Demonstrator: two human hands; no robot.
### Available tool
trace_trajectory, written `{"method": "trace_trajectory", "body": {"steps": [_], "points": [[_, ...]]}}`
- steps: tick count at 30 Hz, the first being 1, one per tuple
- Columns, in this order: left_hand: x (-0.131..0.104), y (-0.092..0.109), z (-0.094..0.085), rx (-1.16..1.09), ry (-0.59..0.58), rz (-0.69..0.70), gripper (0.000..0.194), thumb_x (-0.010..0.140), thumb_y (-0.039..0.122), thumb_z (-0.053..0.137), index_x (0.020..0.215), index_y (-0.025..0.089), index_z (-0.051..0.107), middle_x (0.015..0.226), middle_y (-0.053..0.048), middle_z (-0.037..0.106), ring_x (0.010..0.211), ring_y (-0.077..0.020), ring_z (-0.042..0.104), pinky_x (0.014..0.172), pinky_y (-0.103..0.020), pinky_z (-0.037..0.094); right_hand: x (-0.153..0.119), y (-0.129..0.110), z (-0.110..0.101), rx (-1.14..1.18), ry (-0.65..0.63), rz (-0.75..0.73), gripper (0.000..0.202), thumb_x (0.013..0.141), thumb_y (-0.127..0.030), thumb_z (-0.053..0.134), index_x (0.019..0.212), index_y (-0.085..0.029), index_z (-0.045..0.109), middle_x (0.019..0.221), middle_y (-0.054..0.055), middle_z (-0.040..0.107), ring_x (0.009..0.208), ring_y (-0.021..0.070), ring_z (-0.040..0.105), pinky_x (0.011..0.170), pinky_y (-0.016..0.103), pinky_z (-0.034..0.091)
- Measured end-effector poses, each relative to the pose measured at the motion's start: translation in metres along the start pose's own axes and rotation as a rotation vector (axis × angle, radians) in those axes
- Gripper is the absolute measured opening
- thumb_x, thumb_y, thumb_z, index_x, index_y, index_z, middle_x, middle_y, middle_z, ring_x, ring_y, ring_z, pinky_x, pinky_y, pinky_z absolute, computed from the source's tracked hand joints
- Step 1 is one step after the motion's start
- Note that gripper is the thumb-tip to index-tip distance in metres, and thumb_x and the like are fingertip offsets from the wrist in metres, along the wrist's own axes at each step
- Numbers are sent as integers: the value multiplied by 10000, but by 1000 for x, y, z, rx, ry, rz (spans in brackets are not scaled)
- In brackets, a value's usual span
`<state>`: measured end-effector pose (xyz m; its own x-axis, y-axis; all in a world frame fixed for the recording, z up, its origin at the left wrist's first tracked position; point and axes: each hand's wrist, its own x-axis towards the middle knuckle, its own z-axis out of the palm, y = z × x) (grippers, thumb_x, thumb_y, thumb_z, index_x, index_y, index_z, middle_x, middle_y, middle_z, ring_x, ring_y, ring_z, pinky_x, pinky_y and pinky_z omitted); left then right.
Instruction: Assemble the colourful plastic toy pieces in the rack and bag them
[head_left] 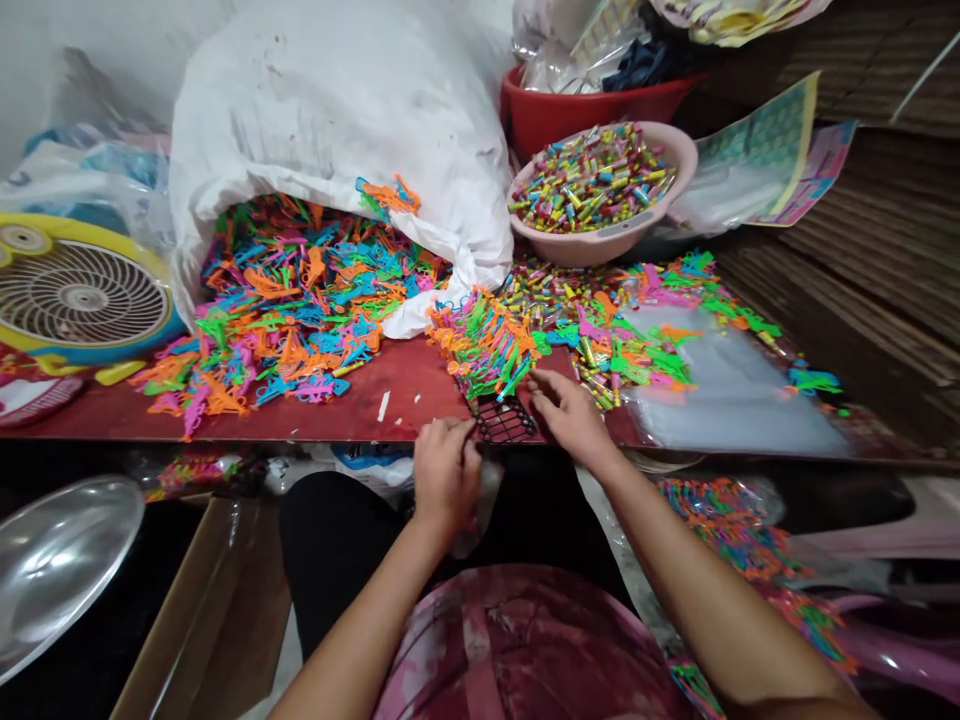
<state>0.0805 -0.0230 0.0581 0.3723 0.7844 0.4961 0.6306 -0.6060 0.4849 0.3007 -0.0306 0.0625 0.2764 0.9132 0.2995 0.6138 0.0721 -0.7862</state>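
A black wire rack (506, 420) lies at the front edge of the red table (352, 405), with a row of colourful plastic toy pieces (487, 345) standing along its far part. My left hand (448, 470) is at the rack's left side, its fingers curled together; what they hold, if anything, is hidden. On the right, my right hand (566, 412) has its thumb and fingers apart beside the toy row, with nothing visible between them. Left of the rack, loose orange, blue, green and pink pieces (300, 300) spill from a big white sack (337, 110).
A pink basin (600, 245) of small capsules stands behind, before a red basin (585, 108). Clear plastic bags (727, 390) lie on the right. A yellow fan (82, 295) is at left; below sit a metal bowl (67, 560) and a cardboard box (180, 600).
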Motion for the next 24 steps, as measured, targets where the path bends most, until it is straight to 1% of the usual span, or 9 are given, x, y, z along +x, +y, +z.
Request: {"method": "trace_trajectory", "body": {"steps": [2,3,5,7,10,14,18,21,24], "points": [[7,-10,-1,49,54,-48,241,890,205,549,1091,194,682,1093,-96,656,1032,-263,573,904,-429,448,-11,-4,-4,-168,15,-62,334,859,-238,547,1156,-196,696,1122,107,705,1063,258,622,952,430,468],[12,-13,0,65,50,-52,229,884,231,573,1082,202,684,1127,-96,653,1066,-274,569,925,-442,437,-16,-8,-3,-245,11,-86,306,875,-265,554,1128,-193,710,1137,117,694,1093,273,598,965,447,443],[19,-19,4,52,0,-34,238,873,279,607,1090,210,676,1180,-94,646,1114,-280,565,965,-451,422,-25,-15,1,-351,-8,-106,294,903,-303,558,1122,-192,719,1178,124,676,1150,293,558,978,470,396],[22,-21,9,14,-38,-30,244,870,290,612,1095,208,660,1187,-88,651,1123,-268,571,995,-441,414,-31,-21,7,-403,-17,-104,306,911,-294,562,1164,-196,705,1225,123,658,1198,298,528,982,472,363],[20,-20,14,-5,-42,-46,260,866,274,608,1113,199,633,1166,-84,663,1111,-258,577,1004,-433,406,-33,-26,10,-422,-38,-117,300,913,-247,555,1175,-204,697,1232,118,657,1211,285,520,984,452,339],[8,-16,10,29,-8,-47,255,868,268,604,1113,198,616,1142,-88,670,1107,-262,576,979,-427,404,-27,-27,6,-418,-109,-162,289,926,-203,526,1153,-224,704,1223,102,661,1183,268,533,966,426,344],[-1,-13,6,91,37,-50,237,892,301,592,1096,182,614,1125,-103,668,1080,-271,576,938,-424,402,-14,-26,7,-418,-194,-200,291,921,-178,535,1145,-224,714,1243,104,649,1182,272,523,964,421,359],[1,-15,5,149,67,-92,227,915,352,575,1047,174,625,1061,-105,665,1004,-272,570,882,-413,404,0,-28,13,-426,-263,-235,294,929,-181,533,1158,-215,715,1231,108,652,1168,273,522,945,415,375],[8,-20,6,203,75,-138,221,919,388,574,970,181,632,974,-94,654,944,-272,559,822,-397,393,13,-30,17,-416,-299,-267,317,925,-154,522,1183,-184,703,1212,122,659,1161,273,525,946,416,387]]}}
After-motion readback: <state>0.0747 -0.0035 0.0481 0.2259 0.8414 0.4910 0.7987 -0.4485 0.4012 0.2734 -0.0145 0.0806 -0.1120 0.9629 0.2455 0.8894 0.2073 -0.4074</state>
